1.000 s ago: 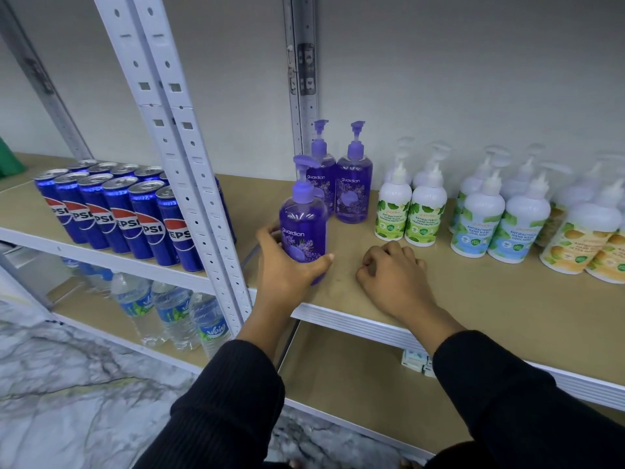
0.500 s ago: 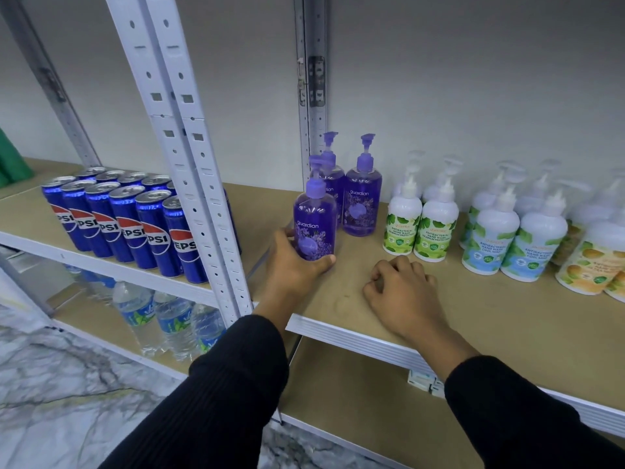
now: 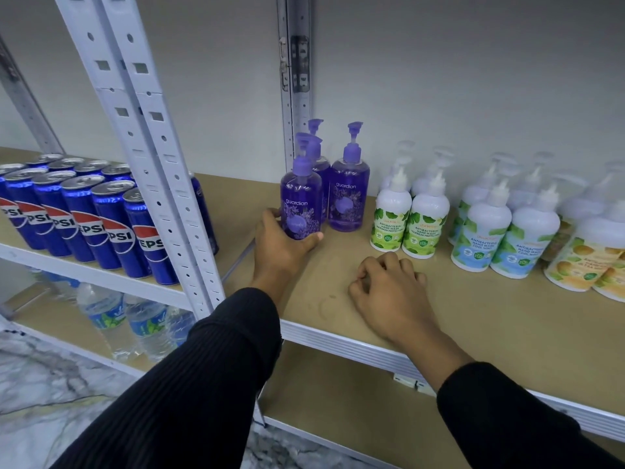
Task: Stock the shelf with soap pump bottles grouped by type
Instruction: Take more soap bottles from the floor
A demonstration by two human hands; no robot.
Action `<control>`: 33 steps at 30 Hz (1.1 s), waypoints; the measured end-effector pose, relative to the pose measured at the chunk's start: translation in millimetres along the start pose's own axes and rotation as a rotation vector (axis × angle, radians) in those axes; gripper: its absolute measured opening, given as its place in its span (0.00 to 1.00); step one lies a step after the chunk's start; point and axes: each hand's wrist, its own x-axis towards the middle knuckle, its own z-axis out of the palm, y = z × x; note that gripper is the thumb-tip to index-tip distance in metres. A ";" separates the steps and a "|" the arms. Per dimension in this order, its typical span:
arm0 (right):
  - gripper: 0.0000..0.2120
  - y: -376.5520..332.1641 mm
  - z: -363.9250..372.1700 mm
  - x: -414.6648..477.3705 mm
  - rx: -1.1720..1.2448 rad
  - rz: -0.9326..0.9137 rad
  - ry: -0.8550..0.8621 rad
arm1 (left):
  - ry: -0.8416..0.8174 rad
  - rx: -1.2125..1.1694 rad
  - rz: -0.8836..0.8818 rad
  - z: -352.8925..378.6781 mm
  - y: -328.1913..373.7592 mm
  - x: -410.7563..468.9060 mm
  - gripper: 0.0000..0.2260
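I see the purple pump bottle (image 3: 300, 204) standing upright on the shelf (image 3: 473, 309) at frame centre, just in front of two matching bottles (image 3: 348, 198). My left hand (image 3: 280, 247) has its grip clamped round its base. My right hand (image 3: 389, 292) rests on the shelf lower right, fingers curled, holding nothing.

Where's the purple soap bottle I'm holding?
The purple bottle is in the left hand, at the shelf's left end, just in front of two other purple bottles.
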 end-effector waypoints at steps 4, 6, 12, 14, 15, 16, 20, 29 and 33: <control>0.11 0.1 -0.8 -0.4 0.004 0.002 -0.005 | 0.000 0.001 -0.005 2.2 0.2 2.3 0.32; 0.11 0.3 -0.7 -0.7 0.006 -0.002 0.001 | -0.002 0.003 -0.004 2.8 1.0 3.0 0.32; 0.12 0.9 0.7 -0.7 0.003 -0.011 0.006 | -0.006 0.012 -0.013 2.8 1.6 3.2 0.33; 0.12 1.1 0.8 -0.4 0.008 -0.010 0.003 | -0.001 0.022 -0.014 3.1 1.1 3.4 0.33; 0.11 1.3 0.8 -0.4 0.013 -0.010 0.000 | 0.000 0.026 -0.014 3.3 1.1 3.5 0.33; 0.11 1.3 0.6 -0.5 0.018 -0.011 -0.001 | 0.000 0.028 -0.017 3.2 1.2 3.3 0.33; 0.12 1.9 -0.4 -0.6 0.033 -0.005 -0.004 | 0.004 0.046 -0.059 -0.9 6.1 -6.1 0.37; 0.08 2.8 -38.5 -25.9 0.316 0.048 -0.082 | -0.099 0.169 -0.154 -20.2 42.2 -77.2 0.22; 0.05 11.1 -74.2 -53.1 0.417 0.054 -0.067 | -0.238 0.074 -0.118 -27.4 71.5 -117.5 0.09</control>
